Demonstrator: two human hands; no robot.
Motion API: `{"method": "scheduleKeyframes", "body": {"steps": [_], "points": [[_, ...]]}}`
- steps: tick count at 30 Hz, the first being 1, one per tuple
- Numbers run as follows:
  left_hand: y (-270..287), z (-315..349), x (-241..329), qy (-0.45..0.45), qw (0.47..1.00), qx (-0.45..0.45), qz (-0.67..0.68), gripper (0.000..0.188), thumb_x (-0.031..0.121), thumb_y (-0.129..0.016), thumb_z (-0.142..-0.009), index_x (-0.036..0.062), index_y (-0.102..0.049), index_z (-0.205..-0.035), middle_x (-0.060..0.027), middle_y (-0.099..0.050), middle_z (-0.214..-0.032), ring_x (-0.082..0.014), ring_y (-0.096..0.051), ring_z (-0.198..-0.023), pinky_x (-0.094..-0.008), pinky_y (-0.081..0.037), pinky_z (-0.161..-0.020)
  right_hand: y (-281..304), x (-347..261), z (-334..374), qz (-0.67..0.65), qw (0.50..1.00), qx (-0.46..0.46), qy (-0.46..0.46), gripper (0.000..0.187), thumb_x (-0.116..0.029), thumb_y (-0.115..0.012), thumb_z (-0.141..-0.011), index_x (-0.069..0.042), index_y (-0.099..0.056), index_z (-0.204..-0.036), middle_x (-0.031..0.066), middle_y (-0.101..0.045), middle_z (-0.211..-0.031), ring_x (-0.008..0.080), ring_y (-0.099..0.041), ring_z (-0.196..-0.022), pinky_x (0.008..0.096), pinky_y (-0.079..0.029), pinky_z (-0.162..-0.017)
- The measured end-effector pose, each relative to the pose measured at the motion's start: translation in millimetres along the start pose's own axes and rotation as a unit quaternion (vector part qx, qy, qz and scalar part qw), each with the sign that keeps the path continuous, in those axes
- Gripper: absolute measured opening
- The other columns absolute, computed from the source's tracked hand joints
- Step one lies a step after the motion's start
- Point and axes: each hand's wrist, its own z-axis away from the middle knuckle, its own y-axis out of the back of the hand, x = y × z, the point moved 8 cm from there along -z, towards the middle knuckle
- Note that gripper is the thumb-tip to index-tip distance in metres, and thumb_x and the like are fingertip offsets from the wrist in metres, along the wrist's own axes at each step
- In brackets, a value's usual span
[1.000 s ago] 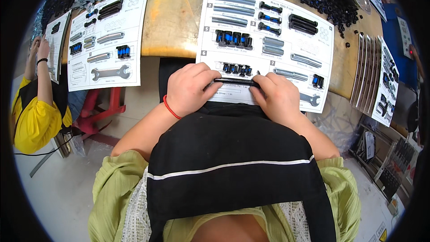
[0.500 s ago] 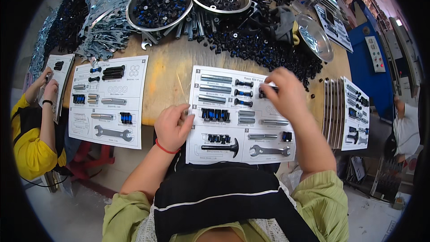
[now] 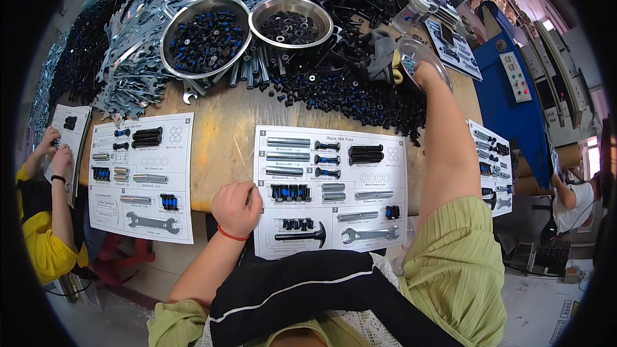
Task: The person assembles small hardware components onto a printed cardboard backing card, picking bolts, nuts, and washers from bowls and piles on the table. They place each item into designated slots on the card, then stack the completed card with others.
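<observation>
My right hand (image 3: 428,77) reaches into an oval metal bowl (image 3: 443,64) of small silver pieces; its fingertips are hidden by the hand itself. My left hand (image 3: 236,209) is curled closed at the left edge of a printed parts card (image 3: 379,132); whatever may be inside the fingers cannot be made out. On the card sit silver sleeves (image 3: 292,142), pairs and rows of black bolts (image 3: 290,193), long black bolts (image 3: 366,154), a black T-shaped piece (image 3: 302,236) and an open-end wrench (image 3: 369,234).
Two round bowls, one of black and blue bolts (image 3: 209,42), one of washers (image 3: 290,29), stand beyond the card. Loose bolts (image 3: 347,99) and wrenches (image 3: 138,45) are heaped around. Another filled card (image 3: 141,180) lies left; a yellow-sleeved person (image 3: 54,244) works there.
My right hand has left the long black bolts on the card and moved far right to the oval bowl. My left hand stays by the card's left edge. The view has shifted.
</observation>
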Motion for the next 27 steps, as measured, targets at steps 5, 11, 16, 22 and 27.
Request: {"method": "scheduleKeyframes", "body": {"steps": [5, 11, 16, 22, 27], "points": [[2.8, 3.2, 1.6, -0.007, 1.000, 0.005, -0.009, 0.004, 0.005, -0.067, -0.076, 0.0075, -0.064, -0.077, -0.0081, -0.055, -0.064, -0.0286, -0.053, -0.057, -0.0393, -0.041, -0.053, -12.3, -11.6, -1.1, -0.026, 0.998, -0.060, 0.025, 0.017, -0.011, -0.069, -0.072, -0.004, -0.073, -0.087, 0.0205, -0.071, -0.089, 0.0365, -0.068, -0.085, 0.0419, -0.052, -0.081], [-2.1, -2.1, 4.4, -0.005, 1.000, 0.000, 0.007, 0.004, 0.004, -0.066, -0.077, 0.0067, -0.064, -0.076, -0.0099, -0.056, -0.065, -0.0302, -0.055, -0.059, -0.0401, -0.042, -0.053, 44.8, 6.4, 22.0, -0.130, 0.989, 0.062, -0.042, 0.026, -0.026, -0.069, -0.076, -0.007, -0.073, -0.092, 0.0171, -0.072, -0.095, 0.0348, -0.068, -0.092, 0.0418, -0.053, -0.082], [-1.3, 1.7, 0.7, 0.003, 1.000, -0.003, -0.002, 0.001, 0.007, -0.065, -0.079, 0.0066, -0.065, -0.078, -0.0102, -0.059, -0.067, -0.0308, -0.057, -0.060, -0.0400, -0.044, -0.055, 92.0, -41.2, 100.2, -0.512, 0.848, 0.136, -0.017, 0.023, -0.018, -0.072, -0.077, 0.001, -0.067, -0.090, 0.0097, -0.070, -0.079, 0.0169, -0.067, -0.070, 0.0273, -0.051, -0.063], [-1.3, 5.1, -10.5, 0.024, 0.999, 0.010, 0.031, 0.003, 0.009, -0.067, -0.079, 0.0079, -0.066, -0.076, -0.0105, -0.062, -0.070, -0.0306, -0.060, -0.063, -0.0393, -0.046, -0.057, 75.9, -192.2, 309.1, -0.598, 0.761, -0.193, 0.163, 0.010, -0.002, -0.065, -0.085, -0.001, -0.062, -0.094, 0.0073, -0.069, -0.086, 0.0110, -0.063, -0.072, 0.0220, -0.047, -0.059], [-0.1, 6.2, -13.3, 0.049, 0.997, 0.010, 0.054, 0.005, 0.010, -0.067, -0.079, 0.0085, -0.066, -0.075, -0.0084, -0.061, -0.067, -0.0289, -0.059, -0.063, -0.0380, -0.046, -0.056, 72.1, -261.5, 411.8, -0.483, 0.781, -0.266, 0.293, 0.008, -0.001, -0.065, -0.080, -0.003, -0.061, -0.086, 0.0030, -0.068, -0.084, 0.0094, -0.059, -0.066, 0.0231, -0.046, -0.055]]}}
